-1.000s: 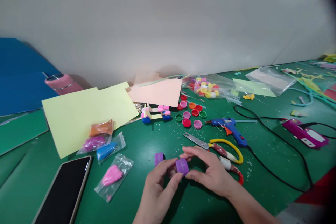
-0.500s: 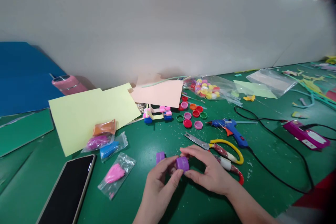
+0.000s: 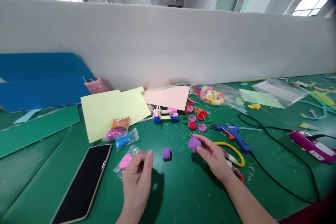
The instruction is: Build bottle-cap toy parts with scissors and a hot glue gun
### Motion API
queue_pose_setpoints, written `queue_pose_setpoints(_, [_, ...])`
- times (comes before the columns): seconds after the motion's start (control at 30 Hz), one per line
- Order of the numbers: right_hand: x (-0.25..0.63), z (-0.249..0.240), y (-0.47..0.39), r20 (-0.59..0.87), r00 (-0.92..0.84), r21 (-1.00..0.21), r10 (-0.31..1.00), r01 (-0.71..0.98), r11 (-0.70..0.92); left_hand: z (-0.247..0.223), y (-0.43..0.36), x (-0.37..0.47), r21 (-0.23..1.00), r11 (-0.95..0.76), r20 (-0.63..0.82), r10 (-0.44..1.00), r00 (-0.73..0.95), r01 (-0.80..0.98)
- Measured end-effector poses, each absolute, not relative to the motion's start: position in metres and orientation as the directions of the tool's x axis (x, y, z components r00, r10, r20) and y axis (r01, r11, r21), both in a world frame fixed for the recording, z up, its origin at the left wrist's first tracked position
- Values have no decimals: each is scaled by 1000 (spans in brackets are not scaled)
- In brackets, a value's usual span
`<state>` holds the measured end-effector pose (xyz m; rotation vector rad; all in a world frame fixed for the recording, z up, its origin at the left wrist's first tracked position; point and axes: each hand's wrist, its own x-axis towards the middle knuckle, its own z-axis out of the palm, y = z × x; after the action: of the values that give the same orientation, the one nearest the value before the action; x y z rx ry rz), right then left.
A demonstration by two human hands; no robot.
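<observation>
My right hand (image 3: 214,157) pinches a purple bottle cap (image 3: 194,144) between thumb and fingers, lifted over the table. Beneath that hand lie scissors with yellow and red handles (image 3: 240,154), partly covered. A second purple piece (image 3: 166,153) rests on the table between my hands. My left hand (image 3: 138,178) is closed, its fingers curled and the thumb pointing up; whatever may be inside is hidden. It overlaps a small clear bag of pink clay (image 3: 126,161). Farther back stands a small blue and pink construction with pale sticks (image 3: 166,115).
Red, pink and green caps (image 3: 192,125) are scattered behind. At right lie a blue glue gun (image 3: 235,133), its black cord and a purple power strip (image 3: 312,145). A phone (image 3: 84,182), clay bags (image 3: 123,140), yellow paper (image 3: 105,112) and a pink bottle (image 3: 96,85) are at left.
My hands have separated. The left has gone left, off the purple cap, to the pink clay bag; the right has lifted the cap up and right. The view has tilted up.
</observation>
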<state>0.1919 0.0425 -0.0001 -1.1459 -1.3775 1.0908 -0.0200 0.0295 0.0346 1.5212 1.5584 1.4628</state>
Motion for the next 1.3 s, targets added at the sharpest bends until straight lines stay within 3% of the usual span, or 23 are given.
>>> queue_pose_setpoints(0.1, [189, -1, 41, 147, -53, -983, 988, 107, 152, 26, 33, -28, 774, -282, 340, 940, 4, 566])
queue_pose_setpoints(0.23, [185, -3, 41, 180, -64, -969, 982, 160, 188, 18, 42, -23, 486, -431, 255, 902, 348, 761])
queue_pose_setpoints(0.37, [181, -5, 44, 212, -87, -937, 973, 266, 228, 14, 51, -16, 318, -488, 187, 873, 451, 813])
queue_pose_setpoints(0.57, [169, -3, 55, 236, -209, -827, 949, 469, 309, 4, 58, -23, 280, -531, 187, 847, 497, 800])
queue_pose_setpoints(0.9, [155, -11, 60, 277, -327, -646, 903, 633, 427, -5, 65, -31, 308, -530, 214, 848, 486, 790])
queue_pose_setpoints(1.3, [154, -4, 64, 227, -293, -508, 929, 778, 370, -24, 69, -30, 397, -561, 317, 827, 465, 726])
